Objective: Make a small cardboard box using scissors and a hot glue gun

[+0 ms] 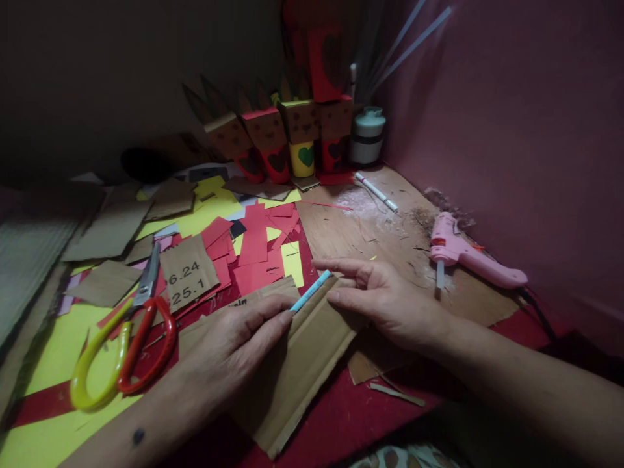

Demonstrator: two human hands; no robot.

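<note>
My left hand (pixel 258 328) and my right hand (pixel 380 292) are closed on a brown cardboard piece (pixel 312 364), tilted towards me. The left thumb and fingers grip it near its upper left, while the right thumb presses by the upper right corner with the index finger stretched beyond it. Along the far edge of the cardboard, between both hands, lies a thin light blue stick-like piece (pixel 311 291); its exact kind I cannot tell. Other fingers are hidden behind the cardboard. Left of my left hand lie scissors (pixel 127 335) with one yellow and one red handle.
At right a pink glue gun (pixel 455 250) rests by the wall, its cord trailing forward. A white pen (pixel 376 192) lies further back. Several cardboard-headed figures (pixel 302 123) stand at the back beside a jar (pixel 367 138). Red paper scraps (pixel 254 237) and cardboard scraps (pixel 189 273) cover the left.
</note>
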